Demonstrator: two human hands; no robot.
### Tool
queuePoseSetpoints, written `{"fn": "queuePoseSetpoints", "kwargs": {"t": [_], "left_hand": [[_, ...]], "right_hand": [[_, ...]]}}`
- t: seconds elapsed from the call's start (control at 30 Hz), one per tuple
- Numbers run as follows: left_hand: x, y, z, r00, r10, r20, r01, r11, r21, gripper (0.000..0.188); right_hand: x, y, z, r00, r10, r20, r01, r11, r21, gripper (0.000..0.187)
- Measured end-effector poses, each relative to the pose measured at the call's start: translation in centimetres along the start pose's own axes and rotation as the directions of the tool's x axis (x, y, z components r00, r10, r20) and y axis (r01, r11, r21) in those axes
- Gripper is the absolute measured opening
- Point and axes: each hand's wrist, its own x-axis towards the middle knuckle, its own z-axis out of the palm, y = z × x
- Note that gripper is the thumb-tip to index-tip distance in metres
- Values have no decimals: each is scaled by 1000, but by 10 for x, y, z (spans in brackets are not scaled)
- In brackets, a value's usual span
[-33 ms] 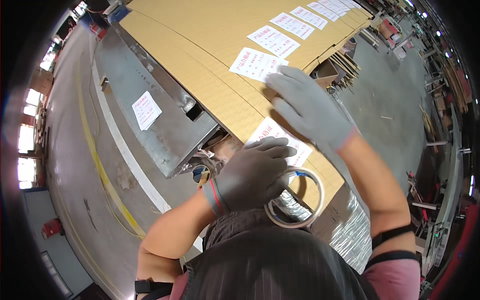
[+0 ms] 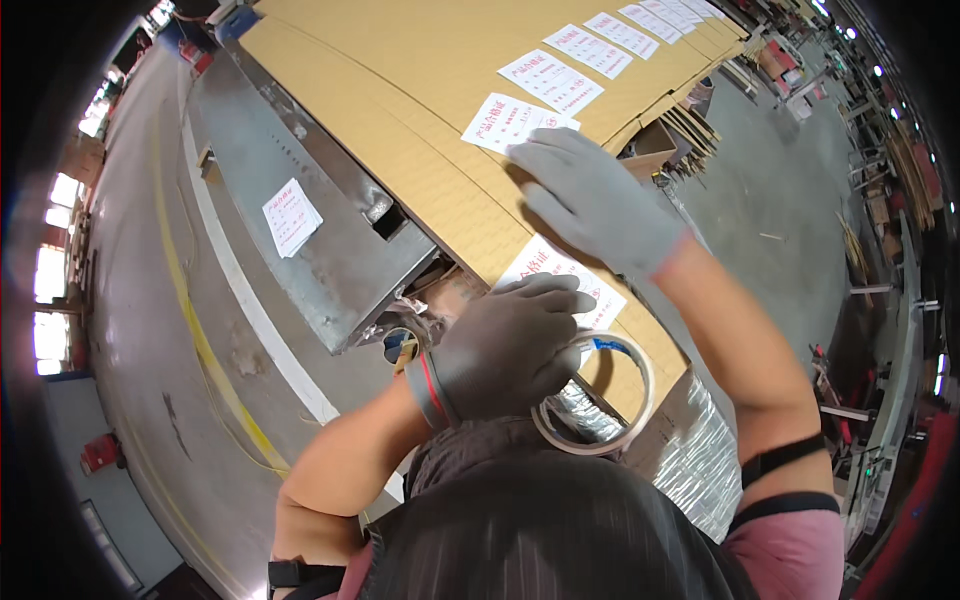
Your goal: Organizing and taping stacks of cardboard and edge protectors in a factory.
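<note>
Grey-gloved right hand (image 2: pixel 605 208), fingers outstretched, is at a printed paper slip (image 2: pixel 508 120), upper centre; left hand (image 2: pixel 505 352) grips a tape roll (image 2: pixel 648 385), lower centre. Best press lightly, keeping the slip flat.

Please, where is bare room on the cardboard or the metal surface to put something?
Bare: the cardboard between its left edge and the row of white sheets; the grey metal surface from the paper stack to its near corner. Crowded: the cardboard's near end, with the left hand, tape roll and another sheet.
</note>
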Motion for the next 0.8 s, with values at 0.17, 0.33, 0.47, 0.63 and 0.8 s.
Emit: {"fn": "queuePoseSetpoints", "kwargs": {"t": [0.17,0.33,0.47,0.63,0.8], "left_hand": [[13,3,-29,991,-117,71,123,989,-85,20],[9,-12,-52,955,-51,293,24,995,95,18],[3,-4,-31,976,-36,214,117,917,-381,32],[-19,34,-9,980,-182,-80,184,983,20,35],[-85,68,20,960,-175,-219,121,963,-239,31]], "right_hand": [[44,5,-28,974,-205,-93,224,915,335,37],[-30,-49,-92,941,-174,289,-68,741,668,34],[-74,-41,-76,953,-300,51,108,490,865,28],[-106,-54,-87,994,-86,65,44,874,485,15],[-136,-119,-37,998,-36,42,-18,492,871,15]]}}
